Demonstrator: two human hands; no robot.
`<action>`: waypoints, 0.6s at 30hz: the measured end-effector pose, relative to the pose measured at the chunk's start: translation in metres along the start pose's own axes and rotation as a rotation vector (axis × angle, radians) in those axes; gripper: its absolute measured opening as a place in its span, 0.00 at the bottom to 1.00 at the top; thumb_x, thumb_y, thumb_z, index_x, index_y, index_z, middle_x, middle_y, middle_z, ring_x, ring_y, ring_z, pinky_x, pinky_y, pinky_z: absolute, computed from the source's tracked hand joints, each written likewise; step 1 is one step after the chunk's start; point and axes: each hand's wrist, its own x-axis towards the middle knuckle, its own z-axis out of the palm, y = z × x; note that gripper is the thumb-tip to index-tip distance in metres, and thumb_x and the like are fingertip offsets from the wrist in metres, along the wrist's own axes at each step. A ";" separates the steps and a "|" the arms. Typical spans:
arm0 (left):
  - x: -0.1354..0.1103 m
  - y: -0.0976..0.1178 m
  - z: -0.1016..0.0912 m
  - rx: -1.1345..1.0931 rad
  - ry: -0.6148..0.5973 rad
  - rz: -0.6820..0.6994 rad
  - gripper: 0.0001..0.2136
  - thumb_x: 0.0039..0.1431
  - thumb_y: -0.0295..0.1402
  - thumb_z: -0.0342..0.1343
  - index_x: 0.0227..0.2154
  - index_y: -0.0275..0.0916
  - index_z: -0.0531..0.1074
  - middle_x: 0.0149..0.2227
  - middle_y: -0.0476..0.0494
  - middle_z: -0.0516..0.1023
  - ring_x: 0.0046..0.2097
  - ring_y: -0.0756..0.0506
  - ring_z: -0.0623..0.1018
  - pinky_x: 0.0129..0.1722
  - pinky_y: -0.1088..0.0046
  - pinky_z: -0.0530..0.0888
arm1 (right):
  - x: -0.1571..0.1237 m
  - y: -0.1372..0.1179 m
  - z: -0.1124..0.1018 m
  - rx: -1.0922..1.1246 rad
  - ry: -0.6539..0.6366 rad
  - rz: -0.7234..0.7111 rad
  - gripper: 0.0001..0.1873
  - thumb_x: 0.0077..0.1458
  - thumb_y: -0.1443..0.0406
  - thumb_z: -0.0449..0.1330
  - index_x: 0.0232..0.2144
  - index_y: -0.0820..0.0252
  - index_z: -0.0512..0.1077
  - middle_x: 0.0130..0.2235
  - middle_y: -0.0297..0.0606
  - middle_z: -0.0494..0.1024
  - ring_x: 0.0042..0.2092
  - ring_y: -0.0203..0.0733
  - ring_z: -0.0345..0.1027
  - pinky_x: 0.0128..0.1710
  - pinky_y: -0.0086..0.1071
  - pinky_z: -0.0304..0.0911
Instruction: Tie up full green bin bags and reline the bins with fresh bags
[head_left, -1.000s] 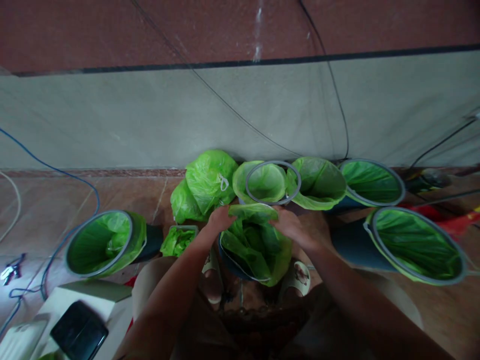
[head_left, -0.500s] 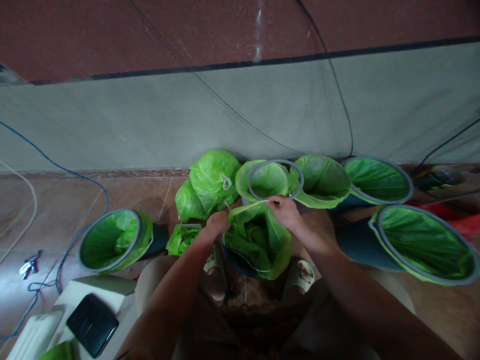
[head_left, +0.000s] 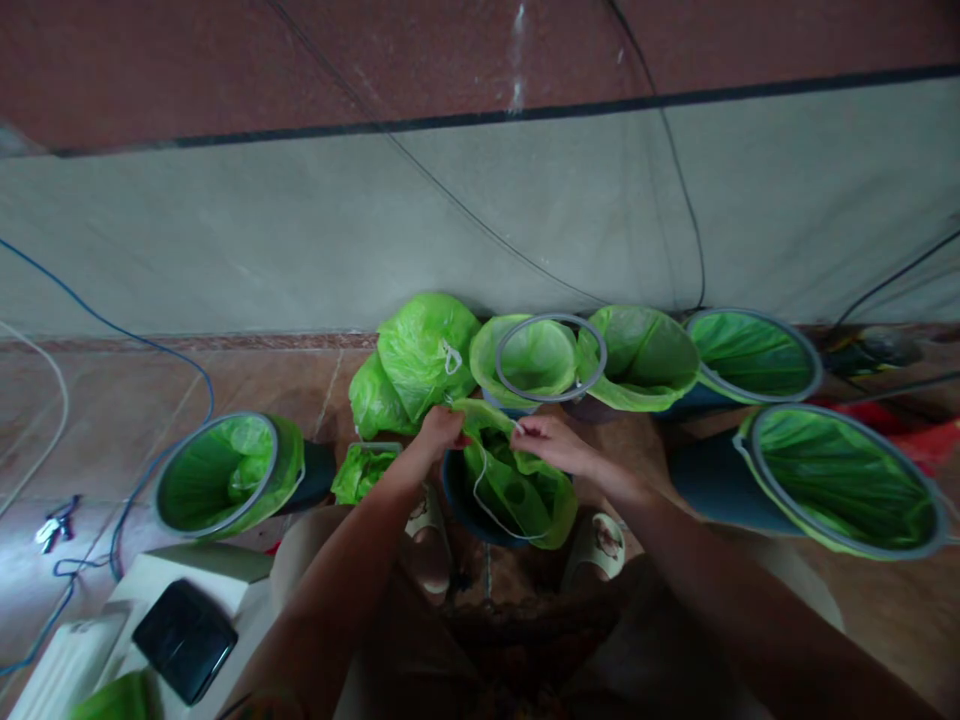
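Observation:
Between my feet stands a dark blue bin [head_left: 456, 497] with a green drawstring bag [head_left: 551, 500] inside it. My left hand [head_left: 440, 432] is closed on the bag's top edge at the left; whether it also grips the cord there is hidden. My right hand [head_left: 553, 442] pinches the white drawstring [head_left: 480, 478] near the bag's right upper edge. The cord hangs in a loose loop across the front of the bag, whose mouth is partly gathered. Just beyond my left hand rests a full, tied green bag [head_left: 424, 345] with a white loop.
A loose grey ring [head_left: 600, 372] leans on a lined bin [head_left: 487, 360] by the wall. Lined bins [head_left: 814, 375] [head_left: 941, 520] stand right, another bin [head_left: 166, 505] lies tilted left. A small basket [head_left: 386, 447] holds green bags. A black phone [head_left: 184, 640] lies on a white box [head_left: 217, 570].
My hands have drawn closer together, the right one moving left and down. The bag's mouth has narrowed and sagged, and the white cord now hangs out in a longer loop.

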 end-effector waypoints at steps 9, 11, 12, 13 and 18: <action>-0.004 0.005 0.019 -0.210 -0.128 -0.098 0.10 0.61 0.36 0.55 0.34 0.34 0.74 0.25 0.46 0.77 0.25 0.51 0.76 0.34 0.73 0.77 | -0.003 0.013 0.051 -0.661 0.013 0.125 0.22 0.55 0.45 0.60 0.28 0.58 0.75 0.30 0.42 0.80 0.33 0.46 0.74 0.30 0.31 0.60; -0.005 0.006 0.025 -0.233 -0.176 -0.085 0.09 0.61 0.35 0.54 0.34 0.33 0.74 0.26 0.44 0.78 0.26 0.51 0.77 0.34 0.73 0.77 | -0.002 0.015 0.055 -0.727 0.037 0.190 0.21 0.57 0.47 0.59 0.29 0.58 0.77 0.32 0.46 0.81 0.36 0.48 0.76 0.31 0.32 0.62; -0.006 0.007 0.028 -0.227 -0.195 -0.070 0.10 0.61 0.35 0.53 0.34 0.33 0.74 0.26 0.43 0.79 0.26 0.51 0.78 0.34 0.74 0.77 | -0.001 0.016 0.055 -0.740 0.051 0.212 0.19 0.59 0.50 0.58 0.29 0.59 0.77 0.34 0.47 0.82 0.36 0.48 0.76 0.32 0.32 0.62; -0.006 0.007 0.030 -0.209 -0.211 -0.049 0.10 0.62 0.36 0.53 0.35 0.33 0.75 0.26 0.43 0.79 0.27 0.50 0.78 0.34 0.74 0.77 | 0.000 0.016 0.054 -0.739 0.065 0.225 0.17 0.59 0.54 0.58 0.30 0.59 0.78 0.34 0.46 0.82 0.37 0.47 0.76 0.33 0.32 0.63; -0.004 0.004 0.022 0.147 -0.176 0.083 0.10 0.59 0.38 0.57 0.34 0.36 0.77 0.25 0.45 0.80 0.29 0.48 0.80 0.31 0.75 0.75 | 0.009 0.019 0.034 -0.540 0.113 0.229 0.14 0.58 0.62 0.56 0.25 0.60 0.77 0.27 0.39 0.79 0.30 0.41 0.73 0.30 0.30 0.60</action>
